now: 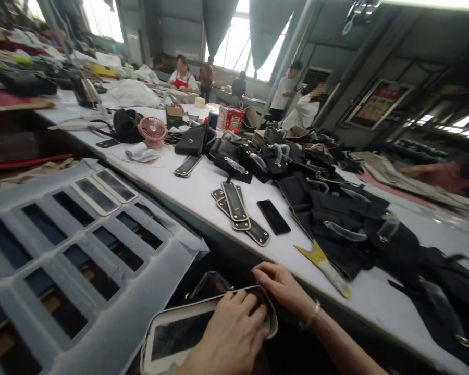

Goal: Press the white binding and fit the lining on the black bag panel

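**Obscured and Cut-Off Areas**

The left hand (229,338) covers the right part of the flat panel (180,333), and the panel's lower edge leaves the picture at the bottom. The fingertips of the right hand (283,286) curl over the panel's far end; what they grip beneath is hidden. The grey slotted sheet (62,245) is cut off at the left edge. The pile of black bags (336,208) overlaps itself, so single items cannot be counted. Far right on the bench (203,192), a pink shape (445,177) is blurred.
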The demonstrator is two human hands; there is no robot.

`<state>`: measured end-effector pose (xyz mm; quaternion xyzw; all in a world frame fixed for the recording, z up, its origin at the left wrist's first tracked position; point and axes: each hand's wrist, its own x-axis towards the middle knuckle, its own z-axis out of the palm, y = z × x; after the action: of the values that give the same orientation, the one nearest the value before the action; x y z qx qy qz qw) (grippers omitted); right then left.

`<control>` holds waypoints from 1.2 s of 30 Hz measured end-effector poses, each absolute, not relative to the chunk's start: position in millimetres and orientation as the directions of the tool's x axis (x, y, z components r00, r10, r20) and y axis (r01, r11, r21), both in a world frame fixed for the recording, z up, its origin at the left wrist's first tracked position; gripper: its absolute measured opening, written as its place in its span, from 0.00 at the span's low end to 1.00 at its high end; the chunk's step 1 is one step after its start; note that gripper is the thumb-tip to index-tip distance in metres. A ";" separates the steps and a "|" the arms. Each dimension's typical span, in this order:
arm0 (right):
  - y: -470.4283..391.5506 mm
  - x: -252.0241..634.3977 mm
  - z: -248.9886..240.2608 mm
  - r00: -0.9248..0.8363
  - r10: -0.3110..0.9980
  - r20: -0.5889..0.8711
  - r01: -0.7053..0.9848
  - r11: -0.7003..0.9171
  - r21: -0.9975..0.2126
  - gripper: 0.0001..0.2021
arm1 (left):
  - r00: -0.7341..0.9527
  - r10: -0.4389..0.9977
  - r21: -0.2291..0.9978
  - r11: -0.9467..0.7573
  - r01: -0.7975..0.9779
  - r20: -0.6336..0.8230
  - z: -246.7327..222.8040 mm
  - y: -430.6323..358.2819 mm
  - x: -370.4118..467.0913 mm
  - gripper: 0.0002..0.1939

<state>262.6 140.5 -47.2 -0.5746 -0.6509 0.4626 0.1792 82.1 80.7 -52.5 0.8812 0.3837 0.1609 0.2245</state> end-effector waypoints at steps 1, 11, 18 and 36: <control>127.6 269.5 -47.3 -0.247 0.926 -0.285 0.588 -0.091 -0.804 0.20 | 0.669 0.736 0.507 -0.618 0.601 0.104 -53.0 82.2 85.0 0.09; 62.9 271.5 -66.8 -0.024 0.968 -0.251 0.513 -0.203 -0.834 0.20 | 0.711 0.699 0.549 -0.623 0.557 0.072 -64.4 85.0 83.5 0.08; 57.6 260.3 -48.2 0.018 0.963 -0.268 0.694 -0.205 -0.690 0.17 | 0.640 0.767 0.604 -0.532 0.594 0.047 -47.6 111.9 82.0 0.24; 53.3 254.8 -67.3 0.063 0.926 -0.373 0.514 -0.351 -0.783 0.17 | 0.857 0.484 0.740 -0.508 0.440 -0.177 -58.1 176.4 108.4 0.17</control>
<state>254.8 53.3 -67.3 -0.6912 -0.5207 0.4445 0.2315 108.4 176.4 -58.1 0.8680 0.2663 0.0264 0.4183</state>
